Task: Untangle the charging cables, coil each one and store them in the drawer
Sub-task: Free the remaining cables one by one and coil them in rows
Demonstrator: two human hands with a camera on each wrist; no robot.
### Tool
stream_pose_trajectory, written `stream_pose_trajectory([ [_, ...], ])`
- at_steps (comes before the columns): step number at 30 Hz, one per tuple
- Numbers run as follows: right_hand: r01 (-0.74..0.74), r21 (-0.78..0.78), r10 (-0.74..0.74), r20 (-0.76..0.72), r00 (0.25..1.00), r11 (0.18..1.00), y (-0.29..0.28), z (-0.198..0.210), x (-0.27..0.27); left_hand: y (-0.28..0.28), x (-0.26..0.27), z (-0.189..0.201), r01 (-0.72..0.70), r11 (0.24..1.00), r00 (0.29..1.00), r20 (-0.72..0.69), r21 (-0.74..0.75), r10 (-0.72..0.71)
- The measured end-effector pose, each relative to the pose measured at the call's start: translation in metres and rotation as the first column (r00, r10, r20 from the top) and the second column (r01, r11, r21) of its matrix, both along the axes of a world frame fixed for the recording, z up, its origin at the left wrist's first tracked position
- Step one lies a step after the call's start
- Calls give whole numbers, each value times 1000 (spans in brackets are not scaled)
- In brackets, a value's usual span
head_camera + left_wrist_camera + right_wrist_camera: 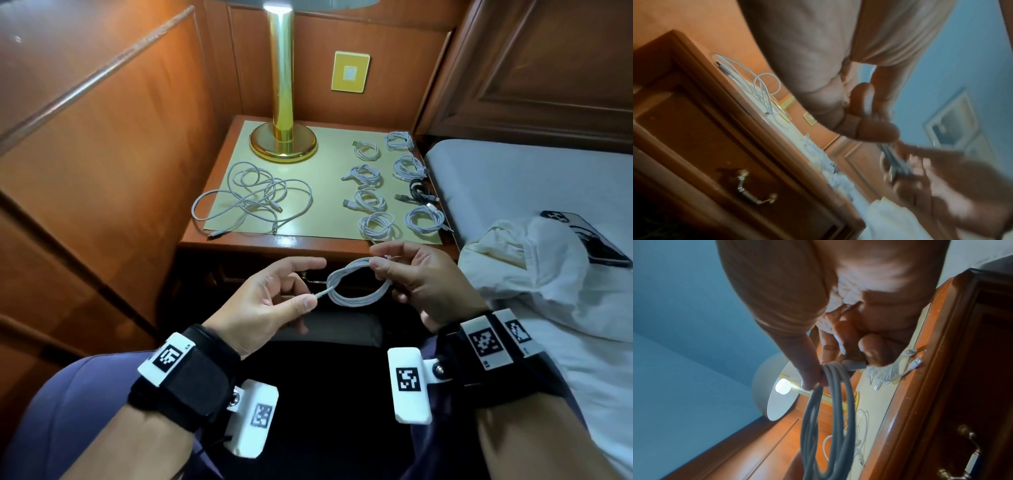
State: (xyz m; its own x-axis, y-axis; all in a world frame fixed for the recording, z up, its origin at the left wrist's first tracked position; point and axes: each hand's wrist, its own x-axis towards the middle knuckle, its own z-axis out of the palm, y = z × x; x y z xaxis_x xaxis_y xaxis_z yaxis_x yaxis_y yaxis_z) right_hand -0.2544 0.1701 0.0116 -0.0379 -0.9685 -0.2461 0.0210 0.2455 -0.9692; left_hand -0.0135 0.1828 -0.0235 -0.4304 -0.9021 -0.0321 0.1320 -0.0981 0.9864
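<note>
A white cable coil (359,286) hangs in front of the nightstand (236,245). My right hand (383,263) pinches its upper right side. In the right wrist view the coil (830,418) dangles from those fingers (869,350). My left hand (298,298) pinches the coil's free plug end at the thumb tip, with the index finger stretched out. A loose tangle of white cables (253,195) lies on the left of the nightstand. Several coiled white cables (370,198) and a black one (418,190) lie on the right. The drawer (694,138) below is closed, its metal handle (754,190) showing.
A gold lamp (282,102) stands at the back of the nightstand. The bed (513,178) adjoins it on the right, with a crumpled white cloth (534,267) and a phone (589,240) on it. Wood panelling (102,154) closes in the left side. My knees sit below the hands.
</note>
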Motion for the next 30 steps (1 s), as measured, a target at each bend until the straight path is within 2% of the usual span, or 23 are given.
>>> stream_pose_trajectory([
  [5,-101,-58,95,-95,991,993,1,-2,11,8,-6,-14,48,998,986,158,40,-54],
  [8,-187,-96,173,-140,975,978,5,-3,19,7,-11,-15,-21,997,993,119,75,12],
  [11,-242,-102,221,-183,958,965,6,-6,22,5,-16,-12,-144,990,986,90,-1,143],
  [13,-246,-112,215,-234,948,963,6,-7,22,4,-16,-11,-161,986,982,89,-43,164],
  [19,-323,-10,287,-435,853,946,9,-7,22,1,-8,-18,-141,966,944,266,-216,198],
  [25,-307,42,287,-496,820,951,11,-2,18,1,-8,-14,-99,960,947,272,-263,172],
  [28,-302,55,292,-466,835,952,12,0,19,2,-7,-14,-89,958,951,261,-272,163],
  [30,-260,26,238,-494,836,965,12,-1,19,2,-8,-14,-82,958,953,260,-275,156],
])
